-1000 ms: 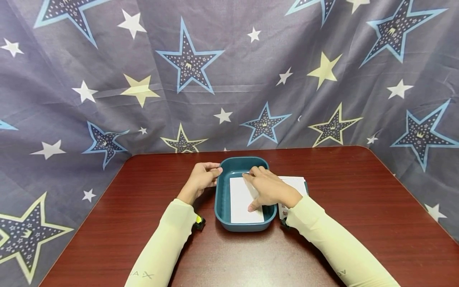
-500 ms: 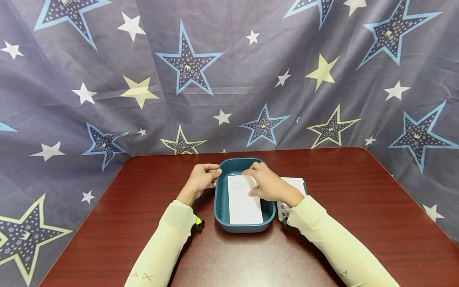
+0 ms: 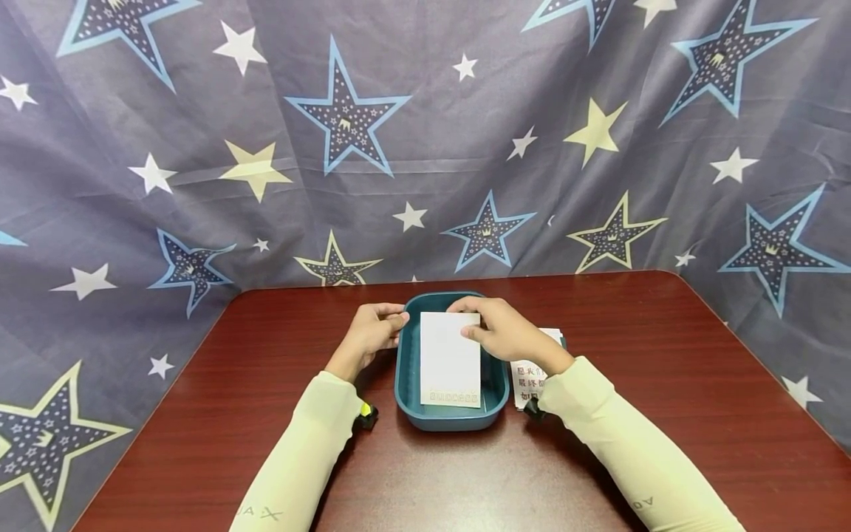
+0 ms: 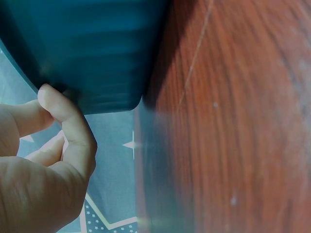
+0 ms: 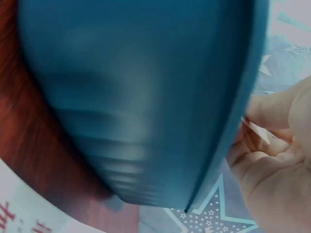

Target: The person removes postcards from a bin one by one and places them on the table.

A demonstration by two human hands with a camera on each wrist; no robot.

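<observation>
the left hand [image 3: 368, 336] pinches the left edge of a blue box [image 3: 452, 423]. a white card [image 3: 447, 358] is over the box, pinched near its top by the right hand [image 3: 507, 330]. papers [image 3: 527, 378] with words lie just right of the box.

The left forearm [image 3: 295, 454], sleeved to the wrist, extends forward and inward. The left hand [image 3: 368, 334] assumes a pinch posture, thumb and fingers bent toward each other. The right forearm [image 3: 645, 443], likewise sleeved, angles forward and to the left. The right hand [image 3: 508, 331] pinches between thumb [image 3: 473, 332] and fingers. The hands are apart.
</observation>
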